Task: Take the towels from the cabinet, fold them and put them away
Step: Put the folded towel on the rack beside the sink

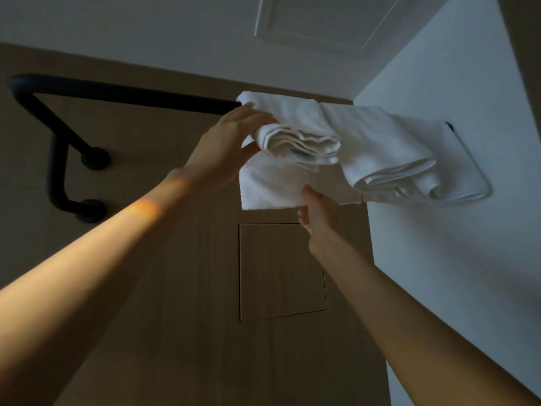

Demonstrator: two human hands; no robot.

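Note:
Three white folded towels lie over a black wall rail (126,95) high up. My left hand (225,148) grips the left end of the nearest folded towel (295,133), fingers on top and thumb beneath. Below it a single flat layer of towel (269,186) hangs down, and my right hand (317,212) pinches its lower edge. A second folded towel (377,148) lies to the right, and a third towel (459,168) rests against the white wall. The rail's right part is hidden under the towels.
The black rail bends down at the left to two round wall mounts (95,159). A square access panel (281,271) sits in the wood-look wall below the towels. A white side wall (453,244) stands at the right, and a ceiling hatch (319,22) is above.

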